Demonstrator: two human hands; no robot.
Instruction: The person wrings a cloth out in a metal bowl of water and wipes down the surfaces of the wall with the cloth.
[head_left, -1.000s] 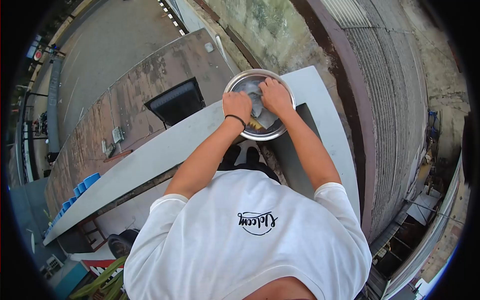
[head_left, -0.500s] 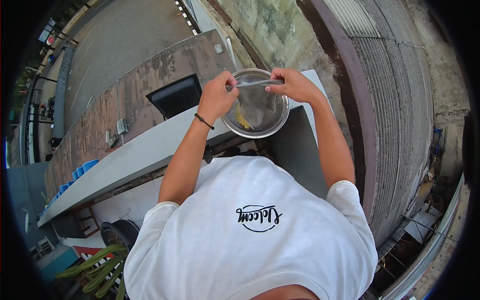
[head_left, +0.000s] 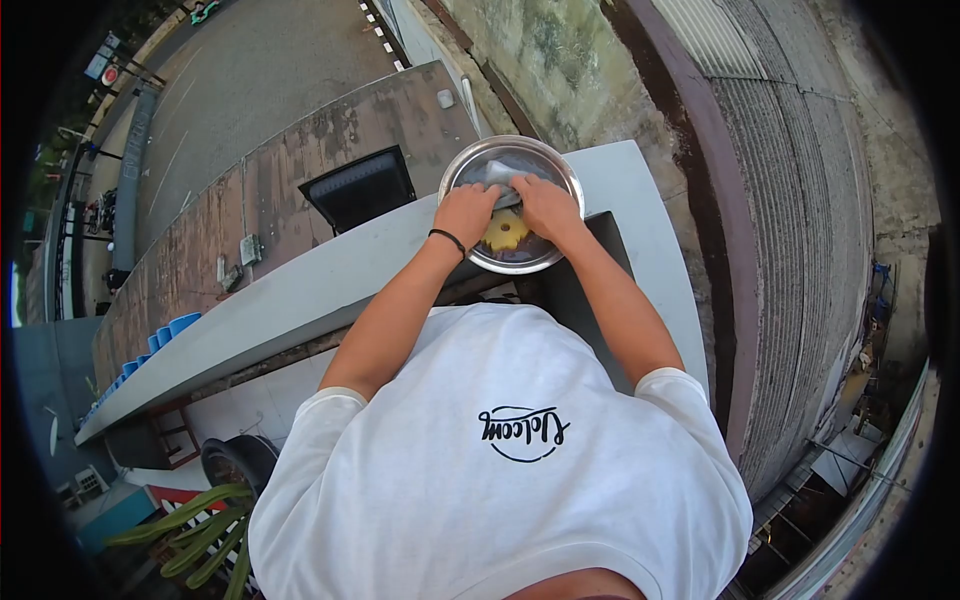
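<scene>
A round metal bowl (head_left: 513,145) rests on a grey ledge (head_left: 640,215). Inside it are a yellow flower-shaped piece (head_left: 505,231) and a translucent grey cloth or film (head_left: 512,165), whose material I cannot make out. My left hand (head_left: 467,212) is closed on the film at the left side of the bowl. From the right, my right hand (head_left: 546,208) grips the same film, close to the left. Both hands are over the bowl, just above the yellow piece. Part of the film is hidden under my fingers.
Beyond the ledge, a black panel (head_left: 360,190) stands on a weathered lower roof (head_left: 300,150). Blue pipe-like objects (head_left: 183,323) line the ledge's far left. A potted plant (head_left: 205,530) is at the lower left, and a corrugated roof (head_left: 785,240) lies right.
The film was stretched open between my raised hands half a second ago. Now both hands are lower and closer together, with the film bunched, and the yellow piece shows more fully.
</scene>
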